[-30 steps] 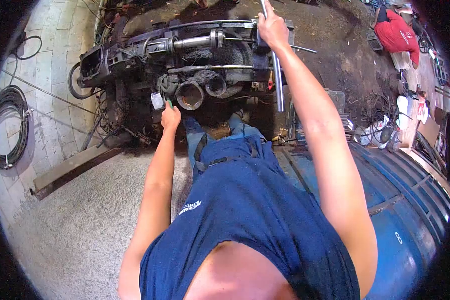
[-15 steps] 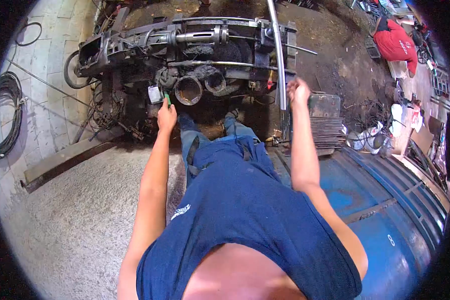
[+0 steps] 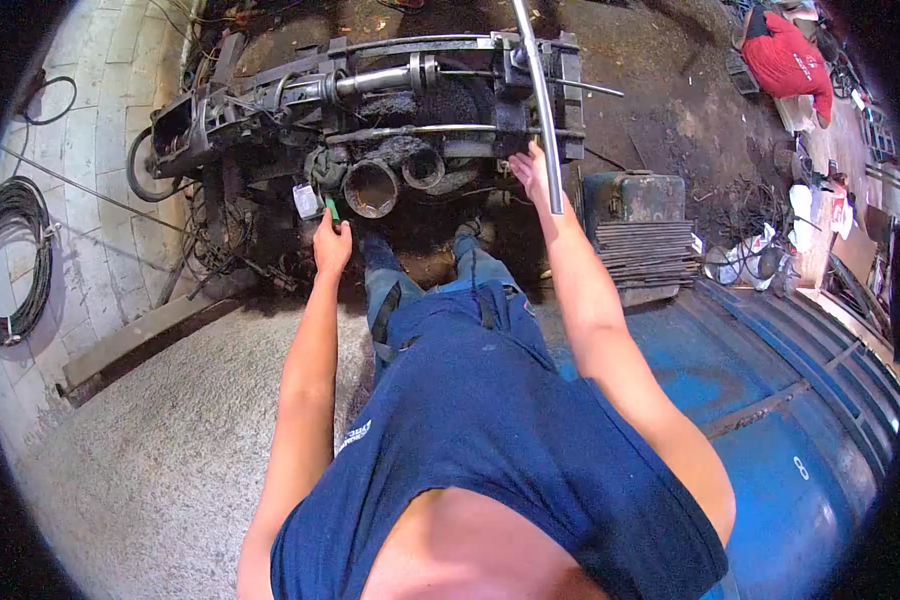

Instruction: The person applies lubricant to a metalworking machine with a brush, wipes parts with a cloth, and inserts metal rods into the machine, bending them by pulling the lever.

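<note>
My left hand (image 3: 332,246) is closed around the lower end of a small green object (image 3: 331,208), whose kind I cannot make out. Just beyond it, a white box-like piece (image 3: 308,200) sits at the front of a dark, greasy machine (image 3: 290,115). Two round metal cups (image 3: 372,189) are on the machine's near side, right of the left hand. My right hand (image 3: 532,174) reaches to the machine's front right edge with fingers apart and nothing visible in them. A long steel bar (image 3: 541,110) slants down past this hand, overlapping it in view.
Right of the machine stands a dark metal box (image 3: 634,197) above a ribbed stack (image 3: 645,250). A blue metal surface (image 3: 700,365) lies at lower right. A coiled black cable (image 3: 32,265) rests on the left tiles. A person in a red shirt (image 3: 785,62) crouches at upper right.
My right hand has moved left from beside the bar to the machine's front edge, and its fingers have spread. The left hand stays by the white piece. The view has shifted slightly.
</note>
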Motion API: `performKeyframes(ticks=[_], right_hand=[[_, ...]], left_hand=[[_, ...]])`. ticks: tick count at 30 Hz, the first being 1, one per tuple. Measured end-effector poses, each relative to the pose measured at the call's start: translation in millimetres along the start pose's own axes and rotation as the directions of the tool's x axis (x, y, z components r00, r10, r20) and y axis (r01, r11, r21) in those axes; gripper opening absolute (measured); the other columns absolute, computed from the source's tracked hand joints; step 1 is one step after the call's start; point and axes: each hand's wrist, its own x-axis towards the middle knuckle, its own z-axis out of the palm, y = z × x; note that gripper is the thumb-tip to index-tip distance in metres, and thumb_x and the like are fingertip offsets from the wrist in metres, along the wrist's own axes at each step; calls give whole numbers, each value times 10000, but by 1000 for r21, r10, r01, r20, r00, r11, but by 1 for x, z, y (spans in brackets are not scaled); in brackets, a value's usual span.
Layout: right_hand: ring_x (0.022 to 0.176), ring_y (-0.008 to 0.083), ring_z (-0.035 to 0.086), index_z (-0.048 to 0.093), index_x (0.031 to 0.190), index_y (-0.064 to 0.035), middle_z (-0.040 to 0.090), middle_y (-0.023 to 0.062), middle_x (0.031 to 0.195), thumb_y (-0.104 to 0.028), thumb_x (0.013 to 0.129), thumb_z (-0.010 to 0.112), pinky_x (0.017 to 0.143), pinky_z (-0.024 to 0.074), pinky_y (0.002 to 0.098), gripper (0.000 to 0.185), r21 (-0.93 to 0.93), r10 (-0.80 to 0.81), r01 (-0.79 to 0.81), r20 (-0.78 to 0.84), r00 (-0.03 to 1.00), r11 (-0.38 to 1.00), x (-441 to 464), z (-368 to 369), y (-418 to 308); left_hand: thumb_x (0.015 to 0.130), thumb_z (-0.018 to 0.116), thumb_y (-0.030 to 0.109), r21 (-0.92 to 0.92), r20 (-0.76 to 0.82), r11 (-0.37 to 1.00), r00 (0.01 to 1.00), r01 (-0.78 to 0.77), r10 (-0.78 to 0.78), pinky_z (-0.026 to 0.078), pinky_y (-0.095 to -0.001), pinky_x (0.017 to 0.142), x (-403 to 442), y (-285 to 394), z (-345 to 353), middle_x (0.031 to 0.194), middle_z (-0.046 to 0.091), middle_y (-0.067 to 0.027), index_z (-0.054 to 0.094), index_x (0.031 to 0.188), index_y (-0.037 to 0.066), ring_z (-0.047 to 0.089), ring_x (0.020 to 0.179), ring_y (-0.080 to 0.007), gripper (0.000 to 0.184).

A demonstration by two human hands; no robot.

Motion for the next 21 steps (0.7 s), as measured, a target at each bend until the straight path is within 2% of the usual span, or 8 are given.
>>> performKeyframes(ticks=[1,2,7,11,15,17,19,21], right_hand=[[973,320,620,377,1270,4,545,229,1170,-373,885,624,821,531,409,593,-47,-9,11,44,999,999,5,-1,-1],[790,287,641,483,1119,-26,612,171,943,-343,874,652,664,552,385,435,37,-7,8,-21,1000,999,10,0,-2],[577,241,604,577,859,-70,575,80,707,-257,863,680,506,530,376,214,114,83,-61,-199,977,992,7,12,-13],[589,215,562,546,900,-97,528,35,710,-285,924,568,541,529,400,190,38,-1,11,-259,966,999,-8,11,-10],[716,229,573,524,1053,-90,521,97,956,-263,922,510,684,550,450,218,-94,55,-81,-250,967,992,-6,3,6],[660,220,544,516,1091,-83,486,120,1025,-272,915,482,729,549,463,260,-59,115,-134,-246,962,989,4,1,16],[544,211,484,498,1105,-78,499,136,955,-287,915,456,766,542,471,286,-124,104,-132,-210,972,983,19,-11,25],[592,278,576,547,852,31,516,150,771,-171,907,573,489,556,402,211,-63,81,-103,-283,956,993,38,-13,30]], left_hand=[[846,620,199,7,-3,1000,1000,-14,14,493,-417,751,0,-1,0,853,650,-197,476,1331,-14,642,801,-331,549],[847,621,201,13,-6,999,1000,-29,29,493,-411,755,0,0,0,858,651,-194,468,1338,-16,642,807,-326,558],[848,623,206,1,26,1000,1000,3,-3,491,-414,765,0,-1,-2,868,653,-191,460,1346,-12,640,816,-331,568],[845,627,205,-2,31,1000,999,13,-13,489,-417,770,2,0,-2,883,658,-191,461,1345,-12,641,824,-337,569],[842,630,199,12,26,1000,1000,0,-1,492,-413,764,2,0,-1,883,660,-195,456,1347,-16,643,824,-340,575],[839,633,194,12,11,1000,1000,-25,24,493,-415,769,4,-3,0,892,661,-206,459,1342,-23,645,830,-344,574],[838,634,192,3,12,1000,1000,-21,21,493,-415,773,2,-3,0,900,661,-212,462,1339,-25,646,835,-347,573],[837,636,191,-6,13,1000,1000,-20,20,492,-415,777,3,-4,0,907,660,-217,465,1337,-27,646,839,-349,571]])
